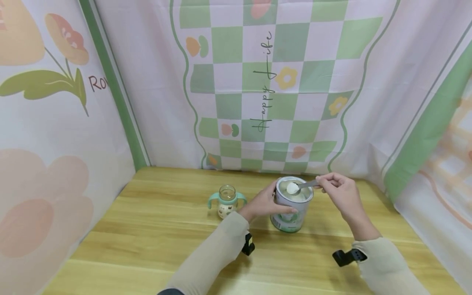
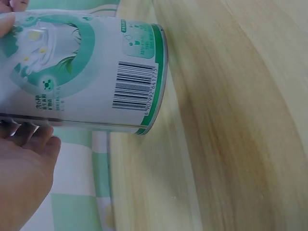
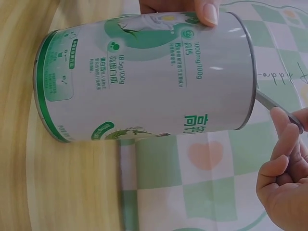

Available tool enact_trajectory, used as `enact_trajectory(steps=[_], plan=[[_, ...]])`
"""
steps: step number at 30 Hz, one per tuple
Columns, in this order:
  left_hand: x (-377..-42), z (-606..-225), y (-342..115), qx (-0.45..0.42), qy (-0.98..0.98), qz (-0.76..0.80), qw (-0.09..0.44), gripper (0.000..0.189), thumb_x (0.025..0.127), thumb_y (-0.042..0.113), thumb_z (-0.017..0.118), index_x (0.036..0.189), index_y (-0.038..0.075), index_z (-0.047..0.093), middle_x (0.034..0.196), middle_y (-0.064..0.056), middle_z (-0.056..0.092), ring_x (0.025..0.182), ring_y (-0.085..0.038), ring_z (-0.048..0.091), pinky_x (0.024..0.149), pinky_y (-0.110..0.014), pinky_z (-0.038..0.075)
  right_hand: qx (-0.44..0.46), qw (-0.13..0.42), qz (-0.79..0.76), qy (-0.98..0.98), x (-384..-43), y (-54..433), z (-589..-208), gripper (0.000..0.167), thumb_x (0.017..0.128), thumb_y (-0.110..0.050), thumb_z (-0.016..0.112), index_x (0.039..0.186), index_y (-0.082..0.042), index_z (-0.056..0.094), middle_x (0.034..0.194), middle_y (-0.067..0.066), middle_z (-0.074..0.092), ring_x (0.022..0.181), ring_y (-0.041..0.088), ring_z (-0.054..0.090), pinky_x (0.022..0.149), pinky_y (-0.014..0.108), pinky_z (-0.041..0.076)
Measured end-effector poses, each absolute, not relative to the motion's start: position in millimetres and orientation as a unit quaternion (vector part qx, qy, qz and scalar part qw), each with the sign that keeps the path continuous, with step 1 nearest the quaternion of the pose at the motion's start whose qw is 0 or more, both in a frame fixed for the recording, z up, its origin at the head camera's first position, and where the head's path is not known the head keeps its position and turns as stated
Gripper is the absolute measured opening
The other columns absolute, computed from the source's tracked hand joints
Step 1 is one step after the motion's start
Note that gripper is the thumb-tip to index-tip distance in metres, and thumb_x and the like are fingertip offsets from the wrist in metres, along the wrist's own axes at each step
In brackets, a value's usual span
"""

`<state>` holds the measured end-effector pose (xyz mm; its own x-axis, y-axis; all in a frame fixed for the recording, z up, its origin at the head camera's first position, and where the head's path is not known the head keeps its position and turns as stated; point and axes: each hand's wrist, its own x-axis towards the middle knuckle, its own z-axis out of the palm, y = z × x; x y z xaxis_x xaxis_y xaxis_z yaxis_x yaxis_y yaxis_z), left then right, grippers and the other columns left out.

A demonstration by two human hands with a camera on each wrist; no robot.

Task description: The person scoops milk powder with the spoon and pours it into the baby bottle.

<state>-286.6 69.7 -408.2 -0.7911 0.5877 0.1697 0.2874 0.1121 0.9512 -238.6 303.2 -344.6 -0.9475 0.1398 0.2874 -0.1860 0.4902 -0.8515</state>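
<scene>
A white and green milk powder can (image 1: 289, 217) stands on the wooden table with its top uncovered. My left hand (image 1: 266, 203) grips the can's side, thumb across the front and fingers behind; in the left wrist view the can (image 2: 96, 72) shows a barcode near its base. Between thumb and fingers, my right hand (image 1: 341, 194) pinches the handle of a metal spoon (image 1: 309, 184). The spoon's bowl holds a heap of white powder (image 1: 293, 188) at the can's mouth. In the right wrist view the spoon handle (image 3: 272, 103) passes over the can's rim.
Left of the can stands a lidless baby bottle (image 1: 226, 205) with two mint-green handles, partly behind my left wrist. The wooden table (image 1: 155, 229) meets a printed curtain (image 1: 258, 102) at the back. More curtains hang at both sides.
</scene>
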Motion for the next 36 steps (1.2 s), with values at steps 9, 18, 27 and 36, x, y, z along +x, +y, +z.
enact_trajectory(steps=[9,18,27,36], plan=[[-284.3,-401.6,59.5,0.284,0.783,0.545,0.098,0.094,0.079,0.041,0.087,0.155,0.030,0.034,0.149,0.010,0.044,0.140,-0.017,0.037,0.111,-0.057,0.031,0.026,0.160,0.507,-0.847,-238.3,299.8,-339.0,0.037,0.099,-0.031,0.066,0.106,0.005,0.068,0.082,-0.009,0.073,0.071,0.008,0.058,0.060,0.025,0.041],[-285.7,-396.3,48.9,0.270,0.805,0.521,0.091,0.103,0.078,0.048,0.085,0.159,0.023,0.027,0.158,0.002,0.035,0.144,-0.021,0.034,0.113,-0.053,0.031,0.037,0.167,0.501,-0.849,-238.5,295.8,-331.7,0.039,0.099,-0.034,0.066,0.106,0.004,0.067,0.085,-0.004,0.074,0.074,0.009,0.061,0.061,0.023,0.044],[-285.9,-388.6,36.9,0.278,0.813,0.505,0.082,0.096,0.080,0.047,0.084,0.157,0.026,0.031,0.154,0.010,0.039,0.141,-0.013,0.036,0.114,-0.046,0.033,0.042,0.170,0.510,-0.842,-240.7,289.5,-327.0,0.038,0.099,-0.031,0.066,0.107,0.005,0.067,0.084,-0.006,0.074,0.074,0.005,0.064,0.064,0.019,0.048],[-288.8,-381.0,25.7,0.289,0.818,0.493,0.058,0.091,0.083,0.041,0.084,0.156,0.022,0.034,0.151,0.007,0.045,0.139,-0.015,0.040,0.113,-0.044,0.034,0.069,0.173,0.551,-0.814,-245.5,272.8,-326.2,0.034,0.098,-0.024,0.068,0.102,0.009,0.066,0.081,-0.005,0.073,0.074,0.004,0.067,0.069,0.016,0.053]])
